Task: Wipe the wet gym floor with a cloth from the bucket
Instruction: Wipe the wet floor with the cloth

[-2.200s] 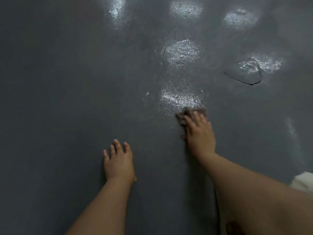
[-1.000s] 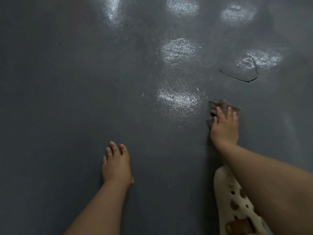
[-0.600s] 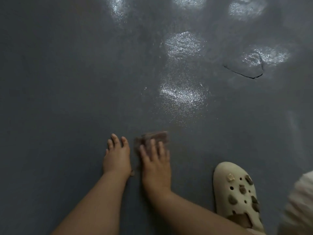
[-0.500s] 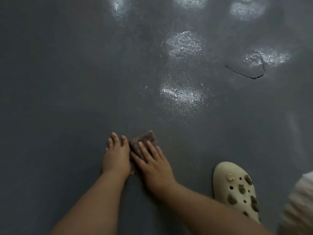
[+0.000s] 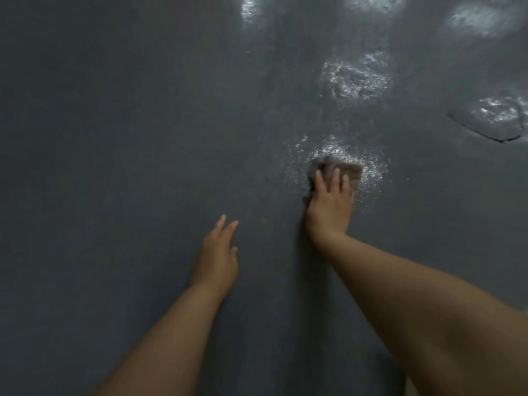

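Note:
A small brownish-grey cloth (image 5: 347, 170) lies flat on the dark grey gym floor (image 5: 114, 138), on a glistening wet patch (image 5: 368, 172). My right hand (image 5: 330, 208) presses it down with straight fingers spread over its near half; the cloth's far edge shows beyond my fingertips. My left hand (image 5: 218, 252) is to the left and nearer to me, fingers straight and together, holding nothing; whether it touches the floor I cannot tell. No bucket is in view.
More shiny wet patches (image 5: 357, 78) lie further ahead and to the right. A dark curved crack or raised edge (image 5: 485, 132) marks the floor at the far right.
My right hand has slid the cloth forward and to the right, away from my left hand, onto the shiny patch. The left hand's fingers have straightened. The cream clog has left the view.

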The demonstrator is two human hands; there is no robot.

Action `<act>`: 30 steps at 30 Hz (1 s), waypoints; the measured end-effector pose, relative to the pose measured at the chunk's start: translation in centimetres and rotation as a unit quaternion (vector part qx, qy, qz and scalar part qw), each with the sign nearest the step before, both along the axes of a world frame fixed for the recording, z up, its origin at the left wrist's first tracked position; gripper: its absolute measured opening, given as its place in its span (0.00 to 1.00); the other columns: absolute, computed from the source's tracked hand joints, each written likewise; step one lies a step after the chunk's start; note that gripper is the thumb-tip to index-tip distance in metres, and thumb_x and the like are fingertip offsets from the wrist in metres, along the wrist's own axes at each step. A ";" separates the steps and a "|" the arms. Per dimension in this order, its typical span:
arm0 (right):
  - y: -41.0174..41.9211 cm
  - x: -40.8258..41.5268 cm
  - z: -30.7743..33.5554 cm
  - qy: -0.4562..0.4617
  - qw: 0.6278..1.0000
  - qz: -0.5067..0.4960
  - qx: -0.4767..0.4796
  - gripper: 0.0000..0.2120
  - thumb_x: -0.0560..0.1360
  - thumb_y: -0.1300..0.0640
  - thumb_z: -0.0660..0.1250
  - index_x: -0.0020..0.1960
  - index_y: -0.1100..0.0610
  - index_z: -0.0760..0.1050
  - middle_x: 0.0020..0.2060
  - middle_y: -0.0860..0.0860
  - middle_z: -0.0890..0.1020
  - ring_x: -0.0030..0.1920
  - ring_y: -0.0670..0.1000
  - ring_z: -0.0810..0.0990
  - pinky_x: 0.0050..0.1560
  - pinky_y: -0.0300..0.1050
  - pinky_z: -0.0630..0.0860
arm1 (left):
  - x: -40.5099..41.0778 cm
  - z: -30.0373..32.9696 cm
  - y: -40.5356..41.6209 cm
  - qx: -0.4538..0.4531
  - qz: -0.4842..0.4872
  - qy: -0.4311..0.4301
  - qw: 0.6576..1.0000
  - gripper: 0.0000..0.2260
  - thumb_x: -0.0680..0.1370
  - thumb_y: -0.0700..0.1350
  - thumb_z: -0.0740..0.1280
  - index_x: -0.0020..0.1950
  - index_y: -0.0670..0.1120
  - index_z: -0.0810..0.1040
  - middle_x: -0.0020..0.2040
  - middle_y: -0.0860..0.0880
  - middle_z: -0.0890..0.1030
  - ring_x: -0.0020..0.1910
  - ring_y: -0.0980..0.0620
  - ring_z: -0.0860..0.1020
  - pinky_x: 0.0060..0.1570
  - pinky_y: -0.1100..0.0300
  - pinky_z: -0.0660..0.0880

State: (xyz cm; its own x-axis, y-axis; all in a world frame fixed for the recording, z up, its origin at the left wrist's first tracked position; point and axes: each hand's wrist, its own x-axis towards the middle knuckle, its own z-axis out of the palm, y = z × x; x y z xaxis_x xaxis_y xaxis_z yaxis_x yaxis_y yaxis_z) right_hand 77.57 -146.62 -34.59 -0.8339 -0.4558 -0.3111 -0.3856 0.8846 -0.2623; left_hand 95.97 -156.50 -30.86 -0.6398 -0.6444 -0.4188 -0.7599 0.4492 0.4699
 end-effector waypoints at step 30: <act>19.3 -4.4 10.8 -0.089 0.994 -0.035 0.056 0.22 0.78 0.57 0.57 0.72 0.53 0.65 0.70 0.59 0.65 0.70 0.59 0.65 0.69 0.51 0.63 | -7.8 10.6 13.2 -0.032 -0.140 -0.097 0.985 0.32 0.79 0.38 0.60 0.78 0.54 0.48 0.78 0.47 0.40 0.76 0.45 0.47 0.71 0.53 0.56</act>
State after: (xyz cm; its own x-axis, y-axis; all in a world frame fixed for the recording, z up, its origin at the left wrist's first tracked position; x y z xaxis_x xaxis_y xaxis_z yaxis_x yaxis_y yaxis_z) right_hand 73.22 -127.35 -23.82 -0.7893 -0.3534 -0.5020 -0.2786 0.9349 -0.2201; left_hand 88.17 -143.29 -20.26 -0.7084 -0.4830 -0.5146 -0.6744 0.6782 0.2918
